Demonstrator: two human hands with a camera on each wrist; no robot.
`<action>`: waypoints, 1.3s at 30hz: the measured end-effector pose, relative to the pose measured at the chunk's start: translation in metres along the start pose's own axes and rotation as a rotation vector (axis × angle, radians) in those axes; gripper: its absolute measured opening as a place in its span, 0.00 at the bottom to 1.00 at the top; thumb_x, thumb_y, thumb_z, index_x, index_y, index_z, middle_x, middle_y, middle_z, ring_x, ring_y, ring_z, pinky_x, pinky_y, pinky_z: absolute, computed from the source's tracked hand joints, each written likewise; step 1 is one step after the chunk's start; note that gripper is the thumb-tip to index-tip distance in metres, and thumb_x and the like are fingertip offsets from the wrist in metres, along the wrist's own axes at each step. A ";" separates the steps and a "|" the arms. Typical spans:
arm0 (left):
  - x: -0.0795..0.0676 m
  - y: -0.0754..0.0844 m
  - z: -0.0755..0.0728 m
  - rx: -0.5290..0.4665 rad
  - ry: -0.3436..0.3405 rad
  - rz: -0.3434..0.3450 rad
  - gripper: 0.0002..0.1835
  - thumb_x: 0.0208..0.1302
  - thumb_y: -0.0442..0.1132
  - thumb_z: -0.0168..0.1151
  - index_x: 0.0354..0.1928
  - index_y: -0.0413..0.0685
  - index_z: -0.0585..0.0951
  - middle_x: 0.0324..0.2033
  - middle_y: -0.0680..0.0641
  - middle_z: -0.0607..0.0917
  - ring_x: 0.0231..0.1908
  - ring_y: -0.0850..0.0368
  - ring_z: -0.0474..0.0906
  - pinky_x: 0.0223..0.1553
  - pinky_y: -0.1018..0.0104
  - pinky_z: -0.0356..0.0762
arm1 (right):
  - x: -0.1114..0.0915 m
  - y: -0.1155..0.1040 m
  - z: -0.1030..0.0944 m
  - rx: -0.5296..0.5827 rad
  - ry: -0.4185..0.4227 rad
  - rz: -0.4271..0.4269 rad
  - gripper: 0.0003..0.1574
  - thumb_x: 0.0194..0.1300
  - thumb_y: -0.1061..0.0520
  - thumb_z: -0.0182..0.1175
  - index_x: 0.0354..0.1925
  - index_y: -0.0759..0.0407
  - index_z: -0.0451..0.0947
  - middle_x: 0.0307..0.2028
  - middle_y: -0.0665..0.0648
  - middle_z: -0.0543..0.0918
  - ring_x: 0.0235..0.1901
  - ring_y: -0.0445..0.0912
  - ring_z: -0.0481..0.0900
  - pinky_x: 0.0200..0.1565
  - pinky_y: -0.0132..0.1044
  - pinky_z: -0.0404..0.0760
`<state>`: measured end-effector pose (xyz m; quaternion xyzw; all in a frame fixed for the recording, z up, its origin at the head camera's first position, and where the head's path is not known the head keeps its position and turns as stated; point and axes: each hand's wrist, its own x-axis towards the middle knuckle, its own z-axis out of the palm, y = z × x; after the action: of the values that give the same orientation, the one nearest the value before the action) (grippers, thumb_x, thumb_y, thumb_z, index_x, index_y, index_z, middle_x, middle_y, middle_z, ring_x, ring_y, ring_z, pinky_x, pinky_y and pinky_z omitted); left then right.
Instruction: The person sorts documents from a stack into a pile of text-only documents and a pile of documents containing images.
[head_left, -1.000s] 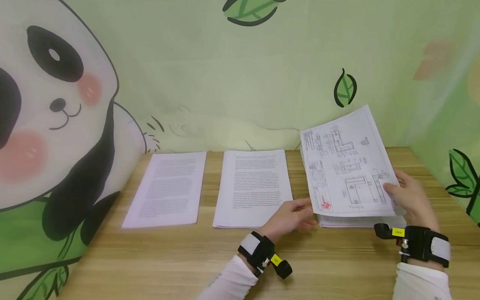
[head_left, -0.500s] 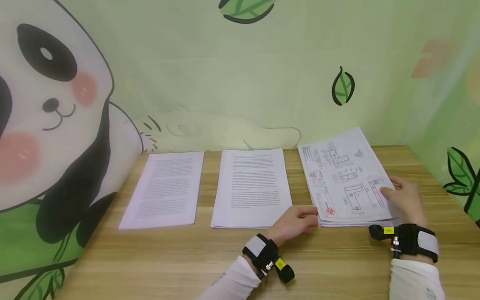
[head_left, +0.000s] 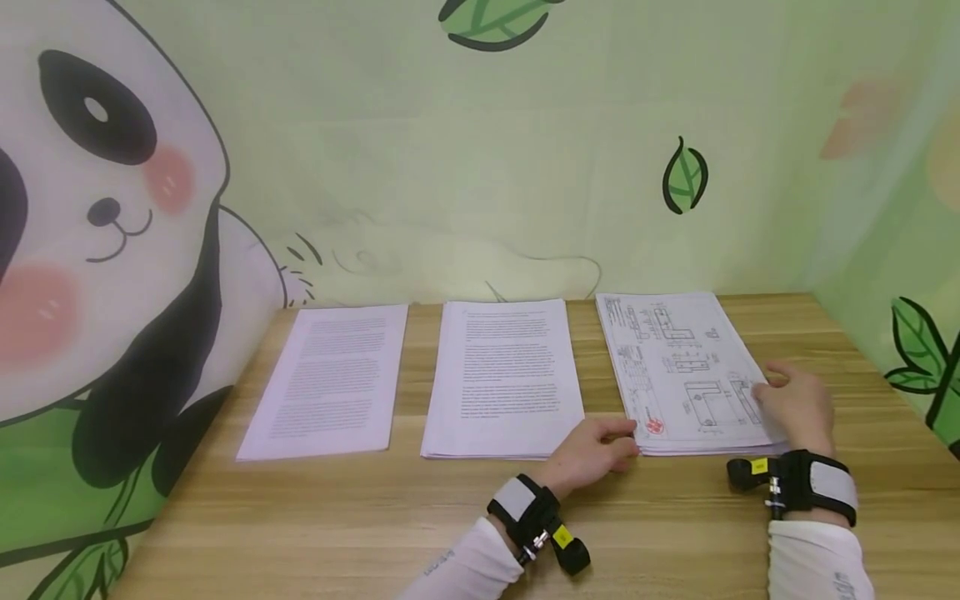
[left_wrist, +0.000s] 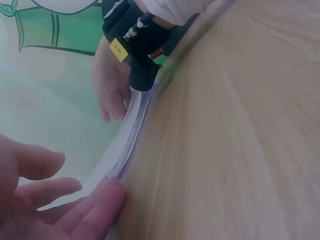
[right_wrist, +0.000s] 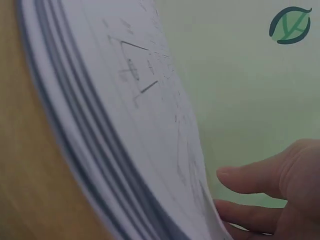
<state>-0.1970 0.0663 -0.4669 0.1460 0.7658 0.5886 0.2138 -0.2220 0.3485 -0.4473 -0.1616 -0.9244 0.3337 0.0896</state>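
Note:
A stack of drawing sheets (head_left: 675, 367) lies at the right of the table, its top sheet printed with part drawings and a red mark. My left hand (head_left: 588, 454) touches the stack's near left corner with its fingertips. In the left wrist view the fingers (left_wrist: 102, 207) are fairly straight against the paper edges. My right hand (head_left: 801, 408) is at the stack's right edge. The right wrist view shows the thumb (right_wrist: 250, 177) lifted off the paper and the other fingers touching the edge of the slightly raised top sheet.
A stack of text pages (head_left: 502, 375) lies left of the drawings, partly behind the left hand. Further left is another text page (head_left: 326, 379). All rest on a wooden table (head_left: 300, 525) against a green wall cloth (head_left: 420, 167) printed with a panda and leaves.
The top drawing sheet, held raised and tilted before, has come down flat onto the stack. My right hand has lowered and shifted left, its thumb letting go. My left hand has moved slightly down to the corner.

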 end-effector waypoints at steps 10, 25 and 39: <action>-0.009 0.016 -0.027 -0.060 0.006 0.073 0.21 0.64 0.40 0.54 0.58 0.43 0.76 0.51 0.42 0.84 0.44 0.52 0.83 0.50 0.54 0.80 | -0.002 -0.030 -0.003 -0.046 -0.063 0.046 0.39 0.70 0.45 0.42 0.67 0.71 0.56 0.61 0.83 0.61 0.56 0.76 0.60 0.51 0.68 0.62; -0.047 0.034 -0.145 0.055 0.310 0.197 0.19 0.68 0.42 0.51 0.60 0.49 0.73 0.53 0.41 0.81 0.48 0.51 0.79 0.56 0.52 0.77 | -0.037 -0.132 0.026 0.130 0.022 -0.240 0.38 0.69 0.42 0.44 0.67 0.66 0.59 0.59 0.78 0.70 0.58 0.72 0.66 0.52 0.66 0.67; -0.097 0.008 -0.260 0.129 0.512 0.144 0.25 0.68 0.48 0.51 0.65 0.48 0.67 0.58 0.40 0.76 0.56 0.46 0.75 0.59 0.49 0.73 | -0.068 -0.221 0.097 0.288 -0.179 -0.361 0.34 0.67 0.46 0.50 0.66 0.59 0.61 0.62 0.68 0.71 0.62 0.64 0.67 0.59 0.61 0.68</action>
<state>-0.2432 -0.1954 -0.3887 0.0600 0.8184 0.5702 -0.0387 -0.2385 0.1068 -0.3827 0.0510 -0.8854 0.4536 0.0878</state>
